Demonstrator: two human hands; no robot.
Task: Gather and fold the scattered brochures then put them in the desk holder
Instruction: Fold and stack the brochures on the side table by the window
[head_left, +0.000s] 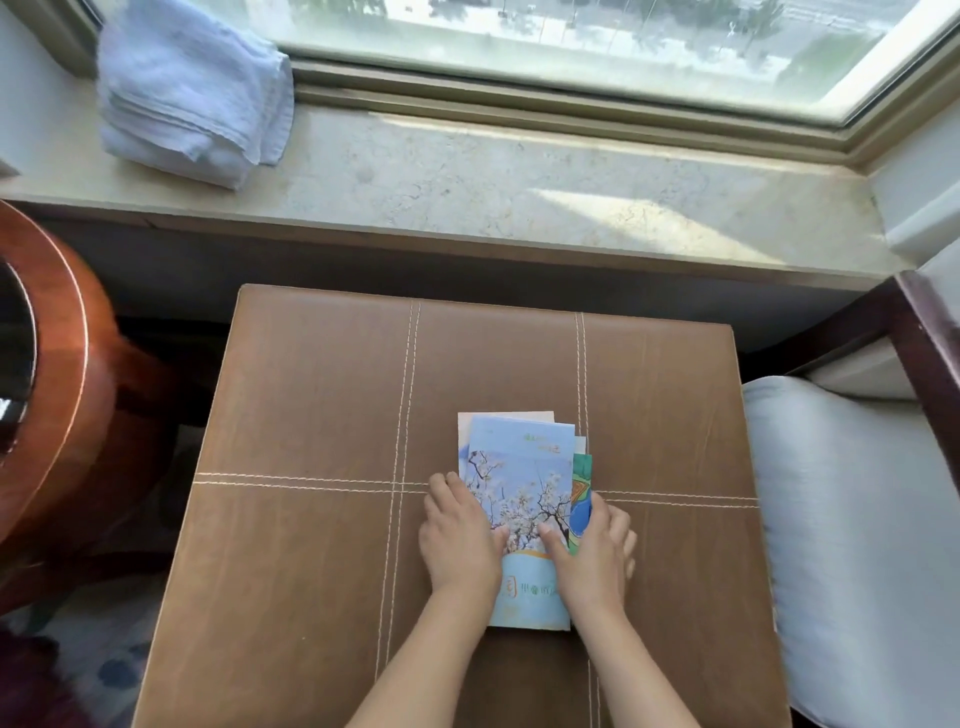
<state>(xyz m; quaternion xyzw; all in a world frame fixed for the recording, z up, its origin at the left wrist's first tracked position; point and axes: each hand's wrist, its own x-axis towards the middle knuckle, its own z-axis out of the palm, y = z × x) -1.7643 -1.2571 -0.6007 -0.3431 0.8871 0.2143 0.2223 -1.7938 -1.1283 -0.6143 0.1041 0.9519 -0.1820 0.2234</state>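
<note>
Head view: 2 bare hands on 1 stack of brochures lying flat on a brown stitched ottoman. Left hand lies palm-down w/ fingers flat along the stack's left edge, thumb resting on the top cover; right hand does the same on the right edge, thumb on the cover, other fingers curled down the side. Both sets of fingers are narrow, pressing the stack between them, not lifting it. Top brochure is pale blue w/ a blossom-branch photo; beyond the fingertips at least 2 more sheets peek out at the far edge, & 1 green/orange brochure sticks out just by the right thumb. Exact count in the stack: can't tell. Far past the fingers: 1 stone windowsill w/ 1 folded light-blue towel at its left end. Left of the left hand, 1 round wooden table; right of the right hand, 1 chair w/ a pale cushion.
</note>
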